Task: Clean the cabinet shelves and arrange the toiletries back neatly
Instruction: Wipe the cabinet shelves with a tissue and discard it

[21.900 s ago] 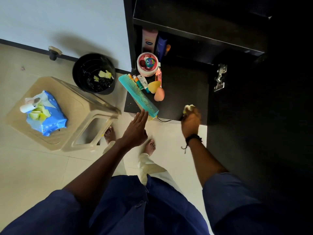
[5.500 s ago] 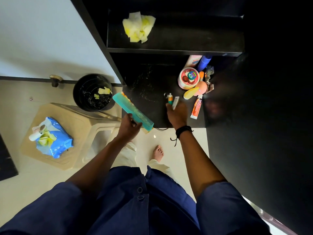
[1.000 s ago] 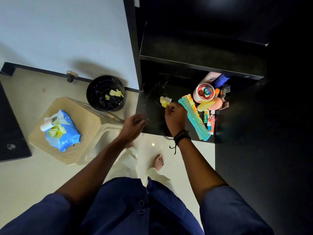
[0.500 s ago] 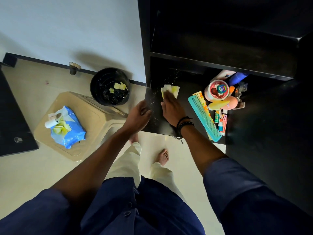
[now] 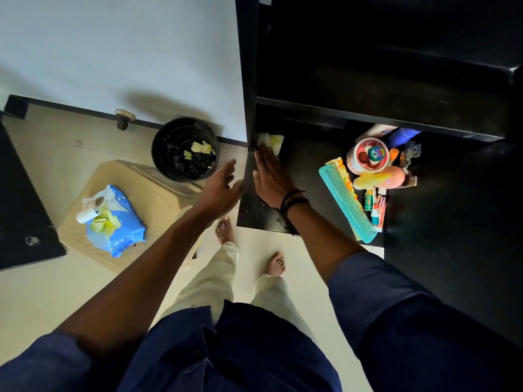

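Though dark inside, bin with wipes

I was at home, barefoot on a pale floor by a white wall; the black cabinet on the right held a comb and cream jar, and a plastic stool and waste bin stood left.

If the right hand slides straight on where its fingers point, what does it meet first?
Probably the cabinet's black left side wall: the right hand presses a crumpled yellow-white wipe onto the black lower shelf just beside it. Depth is unclear.
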Available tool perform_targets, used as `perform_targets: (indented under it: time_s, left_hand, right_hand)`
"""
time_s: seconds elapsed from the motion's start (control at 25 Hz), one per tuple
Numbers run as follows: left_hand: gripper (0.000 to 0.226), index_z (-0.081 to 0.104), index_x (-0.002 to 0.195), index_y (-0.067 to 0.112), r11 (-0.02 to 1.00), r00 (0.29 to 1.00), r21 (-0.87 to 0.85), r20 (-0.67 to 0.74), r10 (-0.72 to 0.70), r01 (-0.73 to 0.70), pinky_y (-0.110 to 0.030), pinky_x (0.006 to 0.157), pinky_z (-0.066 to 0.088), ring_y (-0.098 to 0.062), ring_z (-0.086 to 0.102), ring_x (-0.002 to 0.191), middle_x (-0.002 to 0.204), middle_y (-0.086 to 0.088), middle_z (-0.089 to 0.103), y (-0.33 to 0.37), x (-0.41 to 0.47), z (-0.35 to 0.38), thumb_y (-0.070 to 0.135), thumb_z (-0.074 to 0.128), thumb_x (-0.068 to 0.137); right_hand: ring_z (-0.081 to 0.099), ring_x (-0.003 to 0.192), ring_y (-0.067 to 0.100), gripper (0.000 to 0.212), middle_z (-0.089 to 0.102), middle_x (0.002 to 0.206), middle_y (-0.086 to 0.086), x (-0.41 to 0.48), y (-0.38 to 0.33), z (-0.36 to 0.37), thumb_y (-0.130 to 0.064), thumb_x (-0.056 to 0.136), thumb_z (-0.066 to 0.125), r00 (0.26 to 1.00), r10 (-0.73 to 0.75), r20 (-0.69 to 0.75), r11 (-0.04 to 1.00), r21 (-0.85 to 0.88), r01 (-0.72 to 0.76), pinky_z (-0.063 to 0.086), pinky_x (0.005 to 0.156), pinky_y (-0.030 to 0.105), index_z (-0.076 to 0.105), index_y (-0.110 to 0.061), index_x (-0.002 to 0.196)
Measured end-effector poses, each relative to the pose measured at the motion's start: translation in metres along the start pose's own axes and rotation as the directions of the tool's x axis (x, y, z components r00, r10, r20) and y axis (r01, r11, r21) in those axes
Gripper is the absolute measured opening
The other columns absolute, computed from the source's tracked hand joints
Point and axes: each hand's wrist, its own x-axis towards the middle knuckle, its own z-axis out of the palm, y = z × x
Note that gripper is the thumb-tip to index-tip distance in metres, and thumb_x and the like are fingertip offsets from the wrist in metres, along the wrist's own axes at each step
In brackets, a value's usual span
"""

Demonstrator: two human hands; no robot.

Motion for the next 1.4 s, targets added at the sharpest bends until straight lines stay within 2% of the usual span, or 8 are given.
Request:
perform_targets:
  time_s: [0.12, 0.24, 0.4, 0.64, 0.84, 1.0, 1.12, 1.4]
  left_hand:
    - [0.057, 0.028, 0.147, 0.015, 0.998, 0.998, 0.013, 0.035, -0.057, 0.056, -0.037, 0.108, 0.035, -0.021, 0.039, 0.136, 0.149, -0.009, 0.037, -0.015, -0.006, 0.001, 0.016, 0.052, 0.096]
    - [0.053, 0.032, 0.146, 0.013, 0.995, 0.994, 0.024, 0.054, -0.093, 0.092, -0.037, 0.107, 0.035, -0.021, 0.041, 0.134, 0.147, -0.009, 0.04, -0.029, -0.011, 0.003, 0.016, 0.05, 0.096]
    - [0.048, 0.038, 0.142, 0.01, 0.987, 0.989, 0.106, 0.07, -0.132, 0.124, -0.031, 0.101, 0.039, -0.023, 0.046, 0.13, 0.142, -0.01, 0.047, -0.049, -0.021, 0.011, 0.015, 0.048, 0.095]
    - [0.05, 0.036, 0.142, 0.009, 0.962, 0.965, 0.134, 0.081, -0.249, 0.237, -0.041, 0.106, 0.04, -0.028, 0.048, 0.127, 0.143, -0.014, 0.045, -0.068, -0.035, 0.025, 0.018, 0.049, 0.095]
    - [0.049, 0.038, 0.141, 0.011, 0.955, 0.954, 0.109, 0.091, -0.287, 0.277, -0.038, 0.106, 0.039, -0.024, 0.049, 0.126, 0.14, -0.013, 0.048, -0.085, -0.047, 0.031, 0.02, 0.048, 0.094]
    - [0.045, 0.036, 0.141, 0.011, 0.95, 0.952, 0.086, 0.033, -0.304, 0.3, -0.037, 0.094, 0.043, -0.024, 0.051, 0.118, 0.139, -0.01, 0.048, -0.084, -0.051, 0.035, 0.015, 0.04, 0.097]
    - [0.047, 0.03, 0.145, 0.01, 0.957, 0.959, 0.075, 0.017, -0.281, 0.279, -0.039, 0.104, 0.038, -0.026, 0.043, 0.131, 0.147, -0.012, 0.04, -0.084, -0.049, 0.035, 0.014, 0.038, 0.099]
    - [0.051, 0.032, 0.144, 0.006, 0.957, 0.956, -0.024, 0.058, -0.288, 0.29, -0.021, 0.098, 0.028, -0.023, 0.039, 0.135, 0.147, -0.011, 0.04, -0.085, -0.042, 0.043, -0.002, 0.036, 0.093]
  right_hand:
    - [0.024, 0.143, 0.029, 0.06, 0.027, 0.154, 0.015, 0.004, 0.039, -0.022, -0.041, 0.096, 0.028, 0.985, 0.104, -0.137, 0.988, -0.101, -0.119, 0.015, 0.119, 0.041, 0.026, -0.01, 0.148]
    - [0.018, 0.145, 0.032, 0.058, 0.022, 0.155, 0.018, 0.028, 0.065, -0.047, -0.041, 0.097, 0.032, 0.95, 0.272, -0.152, 0.958, -0.049, -0.282, 0.014, 0.119, 0.039, 0.032, -0.01, 0.146]
    - [0.02, 0.144, 0.035, 0.062, 0.021, 0.154, 0.024, -0.004, 0.018, 0.0, -0.035, 0.098, 0.032, 0.985, 0.116, -0.125, 0.988, -0.082, -0.127, 0.018, 0.12, 0.042, 0.025, 0.005, 0.145]
    - [0.017, 0.146, 0.027, 0.065, 0.021, 0.157, 0.014, -0.121, -0.009, 0.054, -0.046, 0.098, 0.03, 0.986, -0.148, 0.081, 0.974, -0.158, 0.16, 0.023, 0.119, 0.041, 0.021, -0.007, 0.149]
    - [0.013, 0.146, 0.033, 0.069, 0.011, 0.158, 0.016, -0.063, 0.055, -0.001, -0.049, 0.098, 0.021, 0.965, 0.225, -0.135, 0.959, -0.142, -0.243, 0.016, 0.12, 0.042, 0.014, -0.006, 0.15]
    - [0.016, 0.145, 0.035, 0.064, 0.015, 0.156, 0.021, -0.055, 0.001, 0.035, -0.037, 0.098, 0.029, 0.989, 0.096, -0.11, 0.985, -0.131, -0.11, 0.022, 0.118, 0.046, 0.018, 0.0, 0.148]
    - [0.02, 0.145, 0.031, 0.06, 0.021, 0.156, 0.016, -0.113, -0.028, 0.066, -0.036, 0.098, 0.031, 0.997, -0.048, -0.059, 0.982, -0.187, 0.036, 0.026, 0.117, 0.044, 0.021, -0.005, 0.149]
    - [0.018, 0.145, 0.034, 0.061, 0.017, 0.157, 0.016, -0.118, 0.044, 0.02, -0.042, 0.101, 0.014, 0.953, 0.271, -0.139, 0.942, -0.164, -0.292, 0.023, 0.118, 0.044, 0.017, -0.003, 0.149]
